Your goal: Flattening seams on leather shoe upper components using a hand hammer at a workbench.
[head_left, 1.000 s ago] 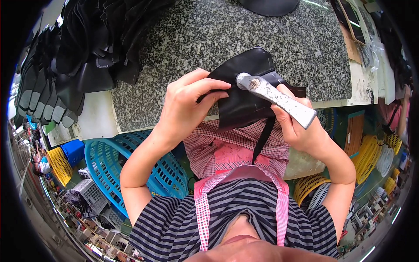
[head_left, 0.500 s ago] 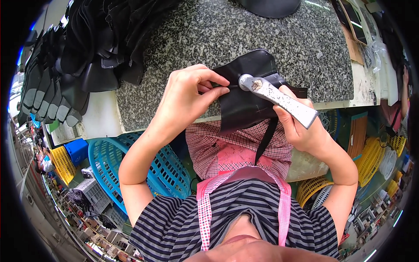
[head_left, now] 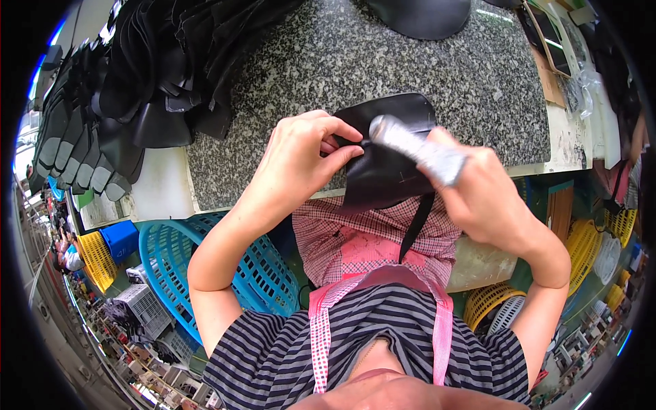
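**Our hammer over the black piece**

With that piece as dial centre, the checked apron sits at six o'clock, partly under its overhanging lower edge. At nine, our left hand has thumb and forefinger pinched together on its side; near four, our right hand is clamped around the hammer, blurred, so we cannot tell whether its face touches. The piece lies at the near edge of the speckled table. We judge the step in hand to be hammering it flat beside the pinch; the next move seems to call for a short, level blow clear of our fingertips. Beyond, a dark heap fills ten o'clock, a rounded panel twelve.
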`<state>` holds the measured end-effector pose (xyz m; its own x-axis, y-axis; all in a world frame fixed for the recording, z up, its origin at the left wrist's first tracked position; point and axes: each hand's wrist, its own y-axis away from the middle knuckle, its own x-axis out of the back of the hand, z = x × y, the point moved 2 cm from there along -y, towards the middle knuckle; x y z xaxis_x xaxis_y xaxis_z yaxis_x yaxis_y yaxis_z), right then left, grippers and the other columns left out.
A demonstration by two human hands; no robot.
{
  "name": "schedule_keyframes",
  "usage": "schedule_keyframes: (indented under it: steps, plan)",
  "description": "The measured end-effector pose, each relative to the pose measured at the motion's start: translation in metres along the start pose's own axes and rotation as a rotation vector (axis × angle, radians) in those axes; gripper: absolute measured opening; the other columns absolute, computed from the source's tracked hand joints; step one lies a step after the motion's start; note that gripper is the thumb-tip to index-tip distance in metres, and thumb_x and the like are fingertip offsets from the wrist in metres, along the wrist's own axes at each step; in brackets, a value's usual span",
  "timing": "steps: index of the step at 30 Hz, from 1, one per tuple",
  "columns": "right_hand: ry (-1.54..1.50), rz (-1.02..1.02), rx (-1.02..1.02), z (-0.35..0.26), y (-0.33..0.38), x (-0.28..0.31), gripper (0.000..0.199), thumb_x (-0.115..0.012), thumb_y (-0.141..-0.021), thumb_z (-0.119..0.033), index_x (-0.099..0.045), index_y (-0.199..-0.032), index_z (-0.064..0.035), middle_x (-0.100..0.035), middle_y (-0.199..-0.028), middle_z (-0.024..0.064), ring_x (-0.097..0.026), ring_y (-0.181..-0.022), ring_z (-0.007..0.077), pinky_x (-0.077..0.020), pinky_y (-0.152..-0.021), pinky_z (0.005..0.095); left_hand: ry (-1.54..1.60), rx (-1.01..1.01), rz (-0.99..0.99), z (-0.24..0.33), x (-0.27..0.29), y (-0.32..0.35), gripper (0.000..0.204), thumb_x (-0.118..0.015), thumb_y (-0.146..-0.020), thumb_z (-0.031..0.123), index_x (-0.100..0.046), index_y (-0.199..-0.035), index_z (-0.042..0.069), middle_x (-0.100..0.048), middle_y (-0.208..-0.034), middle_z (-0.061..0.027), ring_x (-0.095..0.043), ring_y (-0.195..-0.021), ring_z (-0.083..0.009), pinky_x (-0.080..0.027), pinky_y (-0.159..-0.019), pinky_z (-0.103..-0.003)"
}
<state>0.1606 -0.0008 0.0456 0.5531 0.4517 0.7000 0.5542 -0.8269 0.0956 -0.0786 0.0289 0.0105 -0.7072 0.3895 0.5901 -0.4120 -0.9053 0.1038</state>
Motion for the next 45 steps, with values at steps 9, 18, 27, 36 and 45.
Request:
schedule_keyframes:
  steps: [9,18,27,36,45]
  plan:
    - [0.036,0.115,-0.131,0.015,0.011,0.012,0.023,-0.053,-0.087,-0.003,-0.052,-0.109,0.0035,-0.062,-0.075,0.0259,-0.065,-0.075,0.0470,-0.0519,-0.066,0.0527,0.027,0.016,0.158,0.009,-0.025,0.006,0.014,-0.077,-0.085,0.009,-0.074,-0.097,0.003,-0.066,-0.085,-0.0116,-0.071,-0.073,-0.0234,-0.057,-0.065,-0.034]
    - [-0.078,0.159,-0.156,0.030,0.047,0.002,0.016,-0.057,-0.101,-0.009,-0.058,-0.106,0.0068,-0.046,-0.066,0.0149,-0.047,-0.050,0.0261,-0.0386,-0.052,0.0344,0.224,0.057,0.296,0.031,-0.058,-0.009,0.010,-0.075,-0.085,0.004,-0.075,-0.095,0.001,-0.068,-0.087,-0.0113,-0.070,-0.067,-0.0222,-0.056,-0.062,-0.031]
    - [-0.157,0.189,-0.094,0.035,0.044,0.000,0.010,-0.055,-0.101,-0.006,-0.053,-0.101,0.0033,-0.038,-0.061,0.0135,-0.035,-0.050,0.0270,-0.0356,-0.049,0.0351,0.017,-0.062,0.135,0.022,-0.035,-0.030,0.011,-0.071,-0.084,-0.001,-0.075,-0.094,0.002,-0.061,-0.080,-0.0114,-0.065,-0.076,-0.0273,-0.051,-0.069,-0.037]
    - [-0.180,0.162,-0.101,0.038,0.041,0.002,0.010,-0.056,-0.099,-0.006,-0.050,-0.101,0.0022,-0.039,-0.058,0.0147,-0.036,-0.048,0.0286,-0.0355,-0.049,0.0359,-0.115,-0.269,0.061,0.012,-0.026,-0.037,0.015,-0.076,-0.080,0.005,-0.076,-0.096,0.005,-0.060,-0.081,-0.0088,-0.061,-0.081,-0.0269,-0.050,-0.071,-0.037]
    - [-0.155,0.135,-0.097,0.039,0.038,0.005,0.012,-0.057,-0.099,-0.007,-0.051,-0.104,0.0028,-0.041,-0.058,0.0149,-0.041,-0.047,0.0317,-0.0361,-0.048,0.0370,-0.129,-0.394,-0.004,0.010,-0.016,-0.050,0.026,-0.085,-0.073,0.009,-0.077,-0.097,0.007,-0.062,-0.094,-0.0098,-0.064,-0.086,-0.0269,-0.052,-0.074,-0.035]
